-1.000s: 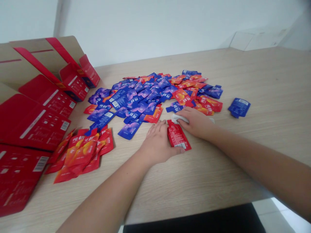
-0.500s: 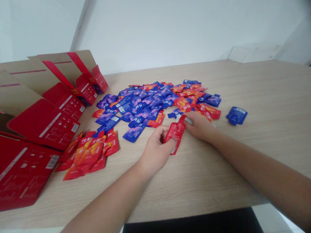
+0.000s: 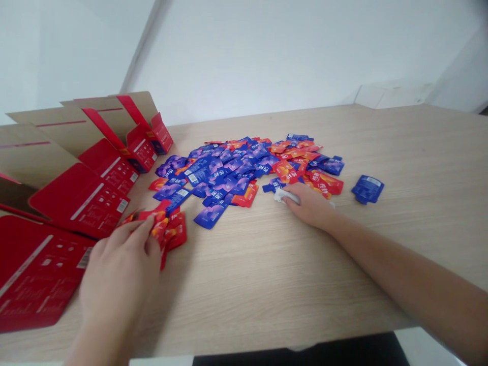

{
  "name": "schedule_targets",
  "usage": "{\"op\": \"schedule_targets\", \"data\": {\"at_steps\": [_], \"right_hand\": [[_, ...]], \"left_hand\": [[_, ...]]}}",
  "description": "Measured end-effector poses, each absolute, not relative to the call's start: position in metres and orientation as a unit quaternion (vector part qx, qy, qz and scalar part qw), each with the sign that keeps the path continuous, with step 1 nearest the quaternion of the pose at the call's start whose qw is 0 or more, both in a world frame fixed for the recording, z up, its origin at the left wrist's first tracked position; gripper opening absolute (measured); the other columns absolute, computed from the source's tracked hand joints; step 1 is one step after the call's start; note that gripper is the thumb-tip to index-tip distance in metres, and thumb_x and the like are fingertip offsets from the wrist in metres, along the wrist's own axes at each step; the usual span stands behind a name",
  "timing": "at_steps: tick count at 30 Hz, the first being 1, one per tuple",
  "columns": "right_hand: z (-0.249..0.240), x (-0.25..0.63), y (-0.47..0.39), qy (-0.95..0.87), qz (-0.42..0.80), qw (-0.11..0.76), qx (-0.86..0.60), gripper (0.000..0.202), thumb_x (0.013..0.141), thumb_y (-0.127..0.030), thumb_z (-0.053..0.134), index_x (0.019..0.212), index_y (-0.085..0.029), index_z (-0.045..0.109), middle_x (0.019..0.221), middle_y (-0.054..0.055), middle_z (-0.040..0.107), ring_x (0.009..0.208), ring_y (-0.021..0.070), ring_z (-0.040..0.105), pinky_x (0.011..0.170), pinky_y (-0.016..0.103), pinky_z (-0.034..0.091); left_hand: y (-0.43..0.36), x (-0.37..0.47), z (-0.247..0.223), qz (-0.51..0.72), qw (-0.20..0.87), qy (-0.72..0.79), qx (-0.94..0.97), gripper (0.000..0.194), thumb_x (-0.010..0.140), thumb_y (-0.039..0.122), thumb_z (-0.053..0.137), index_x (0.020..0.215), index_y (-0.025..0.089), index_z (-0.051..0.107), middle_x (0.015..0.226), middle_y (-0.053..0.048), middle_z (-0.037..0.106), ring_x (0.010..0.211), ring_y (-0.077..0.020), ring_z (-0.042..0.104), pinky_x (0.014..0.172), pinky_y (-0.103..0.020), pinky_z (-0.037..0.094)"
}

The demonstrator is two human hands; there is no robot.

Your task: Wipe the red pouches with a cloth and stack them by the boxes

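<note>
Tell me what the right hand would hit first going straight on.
The right hand would probably meet the blue pouch just beyond its white cloth; whether they touch is unclear.

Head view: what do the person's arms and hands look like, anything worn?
The left hand and right hand are bare, with no gloves or watch visible. The forearms show no sleeves, cables or markings.

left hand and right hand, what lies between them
In the head view: red packets at the left hand, then tabletop up to the right hand; the pile lies beyond.
</note>
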State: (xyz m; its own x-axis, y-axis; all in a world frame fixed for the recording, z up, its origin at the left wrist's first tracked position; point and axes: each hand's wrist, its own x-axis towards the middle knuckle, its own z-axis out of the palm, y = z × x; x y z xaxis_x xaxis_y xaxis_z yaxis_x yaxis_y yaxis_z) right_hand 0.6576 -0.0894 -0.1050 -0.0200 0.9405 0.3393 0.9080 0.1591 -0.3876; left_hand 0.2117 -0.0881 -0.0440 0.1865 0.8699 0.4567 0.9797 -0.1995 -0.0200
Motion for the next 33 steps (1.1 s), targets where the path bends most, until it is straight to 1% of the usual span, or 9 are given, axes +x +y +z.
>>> {"op": "schedule_targets", "data": {"at_steps": [3,5,10,12,16,21,24,28,33], "right_hand": [[-0.105,0.658,-0.09,-0.716,0.03,0.266,-0.645,0.032,0.104,-0.033,0.061,0.133,-0.022,0.071,0.132,0.012,0.075,0.119,0.0291,0.071,0.106,0.045,0.055],[-0.105,0.658,-0.091,-0.719,0.029,0.265,-0.642,0.033,0.104,-0.033,0.061,0.133,-0.021,0.07,0.133,0.013,0.074,0.12,0.0298,0.071,0.106,0.046,0.055],[-0.102,0.657,-0.092,-0.724,0.03,0.259,-0.638,0.033,0.104,-0.032,0.061,0.134,-0.022,0.071,0.134,0.013,0.074,0.122,0.0302,0.071,0.108,0.047,0.055],[-0.101,0.656,-0.092,-0.724,0.033,0.257,-0.639,0.032,0.104,-0.032,0.062,0.134,-0.023,0.071,0.135,0.012,0.074,0.123,0.0294,0.07,0.108,0.046,0.055],[-0.1,0.656,-0.093,-0.73,0.035,0.25,-0.635,0.035,0.105,-0.032,0.061,0.136,-0.022,0.07,0.137,0.013,0.073,0.126,0.0284,0.069,0.11,0.044,0.054],[-0.103,0.66,-0.094,-0.735,0.032,0.243,-0.632,0.035,0.104,-0.033,0.061,0.137,-0.022,0.069,0.136,0.012,0.073,0.124,0.0291,0.069,0.109,0.045,0.054],[-0.103,0.663,-0.095,-0.74,0.028,0.239,-0.627,0.035,0.104,-0.033,0.061,0.137,-0.022,0.069,0.134,0.013,0.074,0.123,0.03,0.069,0.107,0.046,0.054],[-0.101,0.663,-0.094,-0.745,0.024,0.235,-0.624,0.034,0.105,-0.033,0.061,0.136,-0.022,0.069,0.132,0.013,0.074,0.121,0.03,0.069,0.106,0.046,0.054],[-0.1,0.663,-0.094,-0.748,0.025,0.233,-0.621,0.033,0.105,-0.032,0.06,0.135,-0.021,0.069,0.13,0.013,0.074,0.121,0.0295,0.069,0.106,0.044,0.054]], "left_hand": [[-0.077,0.195,-0.065,-0.034,0.145,-0.618,-0.772,0.058,0.108,0.043,0.033,0.149,0.016,0.065,0.154,-0.019,0.06,0.131,-0.046,0.06,0.108,-0.063,0.051],[-0.075,0.192,-0.071,-0.012,0.149,-0.618,-0.772,0.062,0.109,0.047,0.033,0.156,0.016,0.06,0.16,-0.019,0.055,0.135,-0.0472,0.056,0.109,-0.063,0.05],[-0.085,0.214,-0.059,-0.023,0.158,-0.616,-0.771,0.063,0.11,0.052,0.033,0.155,0.016,0.06,0.16,-0.02,0.054,0.132,-0.0513,0.056,0.101,-0.07,0.051],[-0.092,0.235,-0.056,-0.051,0.154,-0.58,-0.798,0.062,0.11,0.049,0.035,0.156,0.015,0.058,0.16,-0.02,0.054,0.138,-0.0491,0.054,0.105,-0.07,0.049],[-0.099,0.293,-0.066,-0.08,0.105,-0.456,-0.88,0.058,0.11,0.047,0.043,0.159,0.018,0.053,0.166,-0.016,0.05,0.153,-0.0395,0.044,0.12,-0.061,0.042],[-0.076,0.359,-0.082,-0.084,0.043,-0.408,-0.908,0.06,0.11,0.046,0.046,0.162,0.015,0.047,0.173,-0.02,0.04,0.161,-0.0364,0.036,0.129,-0.056,0.031],[-0.054,0.381,-0.08,-0.082,0.024,-0.417,-0.905,0.062,0.109,0.048,0.047,0.159,0.013,0.049,0.169,-0.024,0.044,0.156,-0.0406,0.041,0.125,-0.058,0.034],[-0.041,0.395,-0.073,-0.087,0.025,-0.399,-0.912,0.053,0.108,0.05,0.047,0.148,0.018,0.06,0.157,-0.02,0.057,0.139,-0.0416,0.055,0.112,-0.057,0.044],[-0.052,0.397,-0.065,-0.083,0.013,-0.359,-0.93,0.047,0.107,0.054,0.052,0.134,0.019,0.069,0.134,-0.017,0.069,0.121,-0.0388,0.061,0.105,-0.054,0.047]]}}
